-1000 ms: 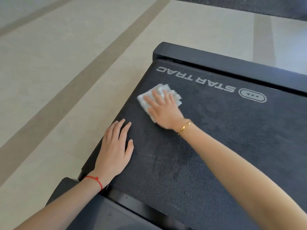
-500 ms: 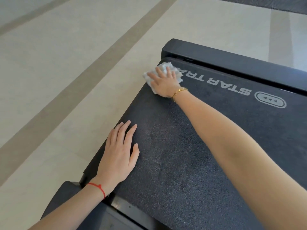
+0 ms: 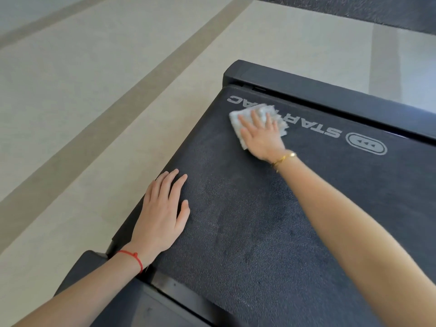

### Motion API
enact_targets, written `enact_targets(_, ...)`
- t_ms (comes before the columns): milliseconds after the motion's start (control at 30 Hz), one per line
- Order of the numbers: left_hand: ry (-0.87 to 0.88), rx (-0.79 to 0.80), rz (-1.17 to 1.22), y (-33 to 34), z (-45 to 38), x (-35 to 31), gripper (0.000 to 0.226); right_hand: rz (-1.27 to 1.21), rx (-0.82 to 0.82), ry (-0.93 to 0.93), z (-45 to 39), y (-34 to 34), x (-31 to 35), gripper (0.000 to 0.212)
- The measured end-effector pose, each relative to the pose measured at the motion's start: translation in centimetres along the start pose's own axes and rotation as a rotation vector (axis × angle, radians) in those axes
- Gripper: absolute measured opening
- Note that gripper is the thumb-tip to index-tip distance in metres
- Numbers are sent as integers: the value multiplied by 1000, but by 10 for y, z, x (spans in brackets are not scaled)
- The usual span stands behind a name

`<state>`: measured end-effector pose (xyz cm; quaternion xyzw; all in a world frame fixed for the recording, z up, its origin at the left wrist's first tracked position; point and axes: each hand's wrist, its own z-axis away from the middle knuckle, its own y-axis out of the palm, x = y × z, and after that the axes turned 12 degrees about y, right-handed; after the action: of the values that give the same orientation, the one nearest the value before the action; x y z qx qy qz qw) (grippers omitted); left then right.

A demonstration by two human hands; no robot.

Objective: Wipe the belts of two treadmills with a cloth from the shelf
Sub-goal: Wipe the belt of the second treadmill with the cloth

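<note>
Flat: right hand (image 3: 262,138) on cloth (image 3: 280,119)

A pale beige smooth floor (image 3: 99,95) fills the left and top of the view, crossed by darker tan diagonal stripes (image 3: 132,97). A further tan stripe (image 3: 384,64) runs at upper right. A dark grey textured surface (image 3: 377,10) edges the top right corner.

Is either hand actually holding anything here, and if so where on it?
Nothing is gripped. The right hand presses flat on the middle of the white cloth, pinning it to the treadmill belt. The left hand rests flat on the belt.
</note>
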<state>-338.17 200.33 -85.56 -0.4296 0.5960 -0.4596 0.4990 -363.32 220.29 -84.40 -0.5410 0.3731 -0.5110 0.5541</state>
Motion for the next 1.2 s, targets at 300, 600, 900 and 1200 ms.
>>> enact_targets(300, 7, -41, 25, 6, 2, 4, 54, -30, 66, -223, 66, 14, 16, 49)
enact_targets(600, -14, -115, 81, 6, 6, 6, 49, 50, 9, -471, 170, 36, 38, 52)
enact_targets(900, 8, -84, 32, 7, 6, 6, 51, -61, -26, 72, 113, 11, -34, 49)
enact_targets(1200, 142, -74, 36, 4, 5, 1, 56, -82, 8, -338, 224, 39, -1, 50)
